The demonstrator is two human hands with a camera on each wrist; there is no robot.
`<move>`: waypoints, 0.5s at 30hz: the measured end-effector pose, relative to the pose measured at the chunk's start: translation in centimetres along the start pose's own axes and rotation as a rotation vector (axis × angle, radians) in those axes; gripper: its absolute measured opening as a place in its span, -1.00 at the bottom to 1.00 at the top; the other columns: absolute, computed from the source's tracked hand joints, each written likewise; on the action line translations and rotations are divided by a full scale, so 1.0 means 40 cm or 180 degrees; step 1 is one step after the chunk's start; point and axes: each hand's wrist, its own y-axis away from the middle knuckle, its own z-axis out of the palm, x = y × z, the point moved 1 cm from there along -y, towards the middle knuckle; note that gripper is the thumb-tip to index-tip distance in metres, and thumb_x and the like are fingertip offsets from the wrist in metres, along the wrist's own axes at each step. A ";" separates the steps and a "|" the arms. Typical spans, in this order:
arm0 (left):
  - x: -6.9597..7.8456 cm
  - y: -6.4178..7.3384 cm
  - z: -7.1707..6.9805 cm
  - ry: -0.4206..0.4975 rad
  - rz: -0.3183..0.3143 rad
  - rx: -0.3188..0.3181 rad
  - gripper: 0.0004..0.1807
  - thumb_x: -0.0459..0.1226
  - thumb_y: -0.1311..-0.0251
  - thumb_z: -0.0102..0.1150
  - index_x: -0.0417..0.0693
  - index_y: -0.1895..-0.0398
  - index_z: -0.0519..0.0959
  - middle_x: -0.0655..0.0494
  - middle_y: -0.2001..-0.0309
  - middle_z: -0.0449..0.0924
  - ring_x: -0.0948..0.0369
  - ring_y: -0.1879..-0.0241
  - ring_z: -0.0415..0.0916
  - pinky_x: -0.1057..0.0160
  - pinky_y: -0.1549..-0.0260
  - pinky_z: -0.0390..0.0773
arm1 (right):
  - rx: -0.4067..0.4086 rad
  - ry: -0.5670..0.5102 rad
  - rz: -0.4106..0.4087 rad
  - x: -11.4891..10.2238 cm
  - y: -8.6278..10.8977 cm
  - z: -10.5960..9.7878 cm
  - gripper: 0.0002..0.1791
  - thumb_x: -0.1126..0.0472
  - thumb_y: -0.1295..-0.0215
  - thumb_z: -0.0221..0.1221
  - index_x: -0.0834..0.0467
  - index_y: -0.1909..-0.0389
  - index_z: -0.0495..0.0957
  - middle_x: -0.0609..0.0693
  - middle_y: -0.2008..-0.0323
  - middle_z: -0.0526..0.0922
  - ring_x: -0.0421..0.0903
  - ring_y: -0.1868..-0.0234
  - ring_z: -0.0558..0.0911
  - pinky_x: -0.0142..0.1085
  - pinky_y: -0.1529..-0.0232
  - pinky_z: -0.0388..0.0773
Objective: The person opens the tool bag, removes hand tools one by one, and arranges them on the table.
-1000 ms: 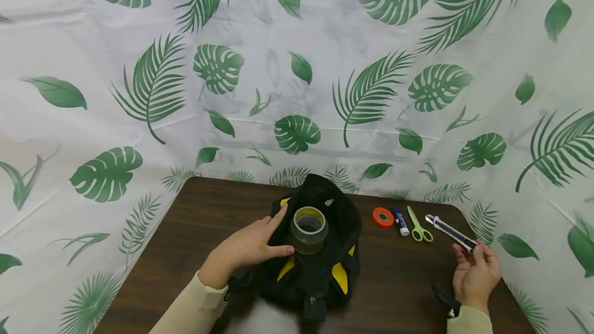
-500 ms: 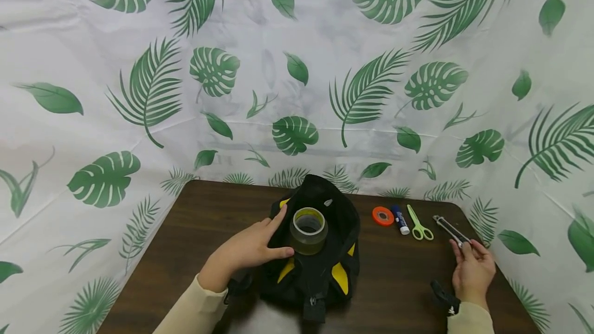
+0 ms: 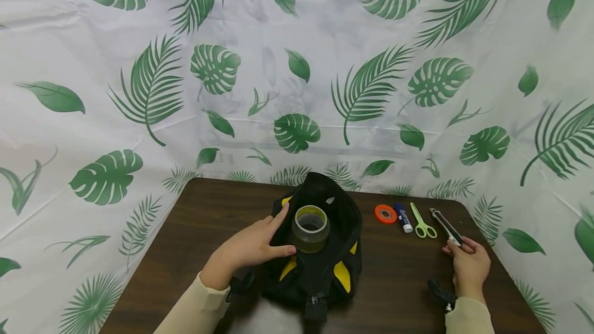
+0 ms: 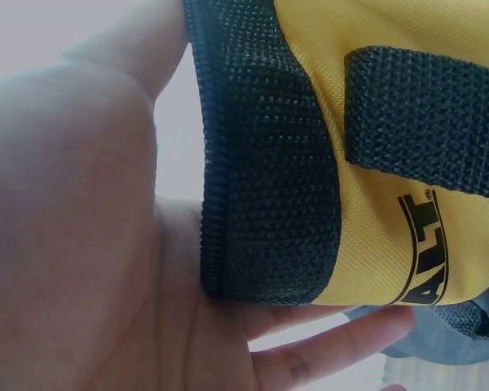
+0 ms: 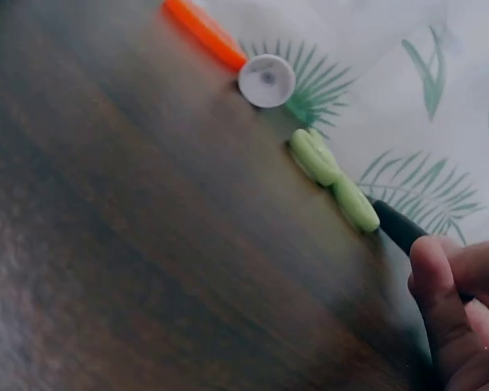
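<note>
My left hand (image 3: 248, 246) rests against the left side of a black and yellow bag (image 3: 342, 276), its thumb and index finger spread and straight. In the left wrist view the fingers lie along the yellow fabric (image 4: 375, 244) and the black webbing edge (image 4: 269, 187). A wide roll of packing tape (image 3: 310, 236) stands in the bag's opening. At the right of the table my right hand (image 3: 469, 267) pinches the near end of a utility knife (image 3: 446, 224), which points away to the upper left. The right wrist view shows thumb and fingers on its dark end (image 5: 399, 228).
Left of the knife lie light green scissors (image 3: 423, 226), a blue and white glue stick (image 3: 402, 218) and a roll of orange tape (image 3: 385, 214) in a row. Behind the brown table (image 3: 218, 205) hangs a white cloth with green leaves (image 3: 297, 133).
My right hand has shifted slightly left and turned the utility knife to a steeper angle, its near end now at the fingertips. My left hand stays against the bag.
</note>
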 end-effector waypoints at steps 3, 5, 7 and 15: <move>-0.002 -0.002 0.001 0.0000 0.0015 0.0015 0.19 0.50 -0.35 0.14 0.54 -0.81 -0.32 -0.34 -0.72 0.08 -0.23 -0.69 0.18 -0.31 -0.58 0.31 | -0.0010 0.0320 0.0003 -0.003 0.000 0.005 -0.32 0.49 -0.37 0.38 0.33 -0.47 0.41 -0.04 0.15 0.54 -0.34 0.54 0.74 -0.43 0.36 0.77; -0.002 -0.002 0.001 0.0003 0.0023 0.0021 0.19 0.50 -0.35 0.15 0.53 -0.81 -0.32 -0.33 -0.72 0.08 -0.23 -0.68 0.19 -0.31 -0.58 0.31 | -0.0049 0.0498 0.0004 -0.003 -0.002 0.009 -0.30 0.48 -0.40 0.36 0.36 -0.51 0.36 0.03 0.08 0.50 -0.38 0.53 0.73 -0.43 0.33 0.78; -0.001 -0.002 0.000 0.0001 0.0023 0.0016 0.19 0.49 -0.35 0.16 0.53 -0.81 -0.32 -0.33 -0.72 0.08 -0.23 -0.69 0.18 -0.31 -0.59 0.30 | -0.0084 0.0606 0.0004 -0.002 -0.003 0.011 -0.29 0.48 -0.41 0.35 0.38 -0.52 0.34 0.09 0.02 0.47 -0.40 0.53 0.72 -0.43 0.30 0.78; 0.005 -0.001 -0.001 0.0033 0.0052 0.0003 0.18 0.45 -0.37 0.18 0.52 -0.81 -0.33 -0.34 -0.72 0.09 -0.23 -0.68 0.20 -0.30 -0.58 0.32 | -0.0150 0.0894 -0.0140 0.001 0.001 0.007 -0.31 0.46 -0.46 0.30 0.41 -0.56 0.32 0.13 -0.04 0.43 -0.46 0.52 0.66 -0.43 0.37 0.77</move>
